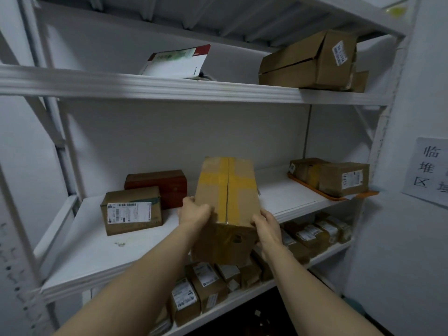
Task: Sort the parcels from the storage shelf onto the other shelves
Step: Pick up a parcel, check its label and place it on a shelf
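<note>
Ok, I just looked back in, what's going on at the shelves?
A person grips a brown cardboard box sealed with yellow tape, left hand on its left side, right hand at its right edge. It hangs before the white middle shelf, not set down. A labelled cardboard box and a dark red box sit there.

A wide bare stretch of the middle shelf (97, 251) is being left open between the labelled cardboard box (132, 209) at the left and the orange tray (339, 195) at the right. The left rear is being blocked by the dark red box (160, 185) just behind the labelled one. The right end is being taken up by two cardboard boxes (344, 179) on the tray. The front of the gap is being filled by the taped cardboard box (228, 190), which is being gripped by the left hand (194, 212) and right hand (266, 229). Headroom is being limited by the upper shelf beam (169, 87). The lower shelf (244, 295) is being crowded by small labelled parcels (206, 280).
</note>
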{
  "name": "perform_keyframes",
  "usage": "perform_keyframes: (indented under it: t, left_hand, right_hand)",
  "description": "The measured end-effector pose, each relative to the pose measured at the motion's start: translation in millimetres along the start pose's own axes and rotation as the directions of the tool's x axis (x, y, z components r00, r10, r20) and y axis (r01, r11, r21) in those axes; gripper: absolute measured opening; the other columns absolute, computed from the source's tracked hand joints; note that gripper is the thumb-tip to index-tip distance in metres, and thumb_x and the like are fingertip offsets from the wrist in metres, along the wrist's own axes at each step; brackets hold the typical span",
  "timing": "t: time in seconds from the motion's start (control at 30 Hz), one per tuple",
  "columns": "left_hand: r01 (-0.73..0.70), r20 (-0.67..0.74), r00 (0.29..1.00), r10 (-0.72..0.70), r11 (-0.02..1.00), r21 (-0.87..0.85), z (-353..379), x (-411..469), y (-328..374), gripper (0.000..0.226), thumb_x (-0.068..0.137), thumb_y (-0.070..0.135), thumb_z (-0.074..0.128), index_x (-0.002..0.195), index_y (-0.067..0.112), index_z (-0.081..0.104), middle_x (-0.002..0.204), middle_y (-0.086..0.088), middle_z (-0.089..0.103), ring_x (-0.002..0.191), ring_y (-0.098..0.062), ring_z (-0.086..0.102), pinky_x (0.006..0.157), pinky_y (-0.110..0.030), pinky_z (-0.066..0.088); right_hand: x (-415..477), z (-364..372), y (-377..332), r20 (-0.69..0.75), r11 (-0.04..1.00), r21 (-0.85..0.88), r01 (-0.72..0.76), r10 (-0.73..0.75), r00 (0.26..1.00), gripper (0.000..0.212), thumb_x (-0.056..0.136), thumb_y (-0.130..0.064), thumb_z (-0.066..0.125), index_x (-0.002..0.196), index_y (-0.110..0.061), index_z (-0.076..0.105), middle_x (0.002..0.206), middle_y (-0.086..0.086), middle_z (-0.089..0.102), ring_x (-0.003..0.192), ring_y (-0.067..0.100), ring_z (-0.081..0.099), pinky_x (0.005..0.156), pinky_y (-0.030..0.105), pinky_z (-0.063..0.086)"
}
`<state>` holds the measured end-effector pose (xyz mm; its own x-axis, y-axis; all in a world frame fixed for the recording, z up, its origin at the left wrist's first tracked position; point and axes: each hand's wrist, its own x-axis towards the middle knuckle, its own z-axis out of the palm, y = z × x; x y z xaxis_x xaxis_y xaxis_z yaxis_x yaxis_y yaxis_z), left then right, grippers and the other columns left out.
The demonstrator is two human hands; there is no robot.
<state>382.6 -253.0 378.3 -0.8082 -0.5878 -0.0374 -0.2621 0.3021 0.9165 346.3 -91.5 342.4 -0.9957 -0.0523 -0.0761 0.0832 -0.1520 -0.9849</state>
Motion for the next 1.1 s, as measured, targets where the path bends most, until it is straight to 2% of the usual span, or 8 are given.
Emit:
perform_keyframes:
  t: [0.1, 0.33, 0.57, 0.63, 0.77, 0.87, 0.97, 1.1]
  left_hand:
    - [0.044, -0.073, 0.997, -0.024, 0.957, 0.288, 8, -20, 18, 0.077, 0.08, 0.044, 0.065, 0.138, 0.006, 0.034, 0.137, -0.017, 0.032, 0.121, -0.036, 0.041, 0.105, -0.044, 0.039]
    - [0.205, -0.07, 0.978, -0.197, 0.841, 0.501, 28, -45, 35, 0.151, 0.05, 0.09, 0.057, 0.148, -0.001, -0.015, 0.154, -0.027, -0.018, 0.143, -0.042, -0.017, 0.115, -0.055, 0.003]
    - [0.327, 0.006, 0.934, -0.358, 0.86, 0.393, 1, 8, 17, 0.165, 0.019, 0.099, 0.054, 0.151, 0.012, 0.007, 0.156, -0.018, 0.018, 0.142, -0.039, 0.019, 0.116, -0.054, 0.015]
    - [0.295, 0.04, 0.945, -0.326, 0.896, 0.333, -2, 45, 1, 0.161, 0.018, 0.099, 0.054, 0.151, 0.016, 0.019, 0.151, -0.013, 0.031, 0.137, -0.038, 0.031, 0.111, -0.056, 0.026]
    - [0.292, -0.031, 0.956, -0.292, 0.934, 0.205, -16, 27, 19, 0.149, 0.038, 0.085, 0.058, 0.152, 0.011, -0.004, 0.153, -0.022, 0.021, 0.136, -0.043, 0.029, 0.11, -0.052, 0.03]
    - [0.232, 0.085, 0.965, -0.248, 0.959, 0.161, -36, 26, 27, 0.127, 0.042, 0.088, 0.062, 0.141, 0.012, 0.038, 0.134, -0.017, 0.052, 0.12, -0.036, 0.053, 0.103, -0.048, 0.041]
    - [0.151, 0.173, 0.971, -0.165, 0.985, 0.089, -61, 15, 34, 0.056, 0.084, 0.059, 0.049, 0.111, 0.011, 0.059, 0.107, -0.014, 0.068, 0.1, -0.03, 0.064, 0.1, -0.043, 0.045]
    - [0.097, 0.214, 0.971, -0.102, 0.995, 0.037, -84, 15, 28, 0.044, 0.092, 0.046, 0.042, 0.11, 0.01, 0.061, 0.095, -0.012, 0.07, 0.082, -0.025, 0.065, 0.085, -0.035, 0.049]
  right_hand:
    - [-8, -13, 2, 0.026, 1.0, 0.005, -0.013, 0.013, 1.0, 0.05, 0.084, 0.006, 0.057, 0.129, -0.017, 0.05, 0.125, 0.007, 0.06, 0.101, 0.021, 0.06, 0.084, 0.035, 0.054]
    - [-25, -14, 4, 0.223, 0.995, 0.083, 0.053, -0.071, 0.972, 0.064, 0.074, 0.016, 0.068, 0.127, -0.017, 0.054, 0.123, 0.001, 0.061, 0.116, 0.018, 0.056, 0.089, 0.03, 0.052]
    - [-25, 20, -12, 0.275, 0.997, 0.067, 0.05, -0.066, 0.959, 0.064, 0.076, 0.012, 0.043, 0.127, -0.022, 0.062, 0.125, 0.006, 0.061, 0.116, 0.024, 0.054, 0.094, 0.033, 0.05]
    - [-23, 33, -15, 0.269, 0.996, 0.082, 0.042, -0.062, 0.961, 0.062, 0.075, 0.013, 0.04, 0.12, -0.02, 0.067, 0.125, 0.008, 0.061, 0.117, 0.026, 0.052, 0.098, 0.036, 0.048]
    - [-21, 57, -21, 0.265, 0.994, 0.087, 0.071, -0.092, 0.96, 0.049, 0.075, 0.014, 0.042, 0.091, -0.022, 0.071, 0.113, 0.004, 0.068, 0.108, 0.022, 0.057, 0.089, 0.034, 0.052]
    - [-2, 60, -11, 0.091, 0.993, -0.061, 0.099, -0.093, 0.991, 0.029, 0.084, -0.006, 0.062, 0.104, -0.026, 0.064, 0.124, 0.001, 0.057, 0.108, 0.019, 0.052, 0.082, 0.029, 0.05]
    - [15, 54, 6, -0.066, 0.969, -0.222, -0.105, 0.093, 0.993, 0.078, 0.072, -0.044, 0.078, 0.137, -0.017, 0.045, 0.14, 0.009, 0.042, 0.129, 0.03, 0.04, 0.104, 0.042, 0.041]
    - [15, 68, 20, 0.128, 0.928, -0.073, -0.364, 0.371, 0.92, 0.115, 0.049, -0.066, 0.083, 0.141, -0.013, 0.039, 0.141, 0.012, 0.048, 0.127, 0.034, 0.046, 0.105, 0.051, 0.038]
